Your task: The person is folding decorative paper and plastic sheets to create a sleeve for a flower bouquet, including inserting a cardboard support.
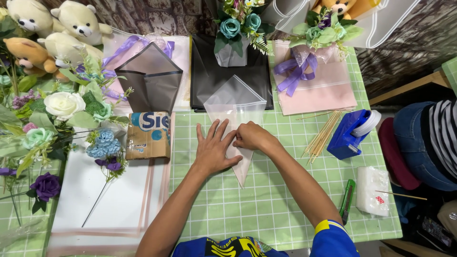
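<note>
Left hand point(213, 148) flat on a folded sheet of translucent wrapping paper point(236, 102), fingers spread wide, palm pressing down. Right hand point(251, 137) just beside it, touching it at the fingertips, fingers curled narrow and pinching a fold of the same sheet. Sheet lying at the middle of the green grid mat point(266, 200), wide end toward the far side, narrow point toward the near edge, part of it hidden under both hands.

Far of the sheet: black wrapping paper point(209, 81) with a small bouquet of teal roses point(238, 26) standing on it. To the far left, a grey folded wrapper point(151, 76) over pale paper with a purple ribbon. To the far right, a pink wrapper point(316, 93) with a purple bow point(295, 71) and green flowers above.

Left of the hands: a brown cardboard box point(148, 135), then loose artificial flowers point(62, 107), white, blue and purple, on white sheets with pink borders point(114, 200). Plush bears point(52, 28) in the far left corner.

Right of the hands: a bundle of thin wooden sticks point(323, 133), a blue tape dispenser point(352, 133), a green utility knife point(348, 199) and a white packet point(372, 190) near the mat's right edge. Another person's striped sleeve and denim point(428, 138) at the far right.
</note>
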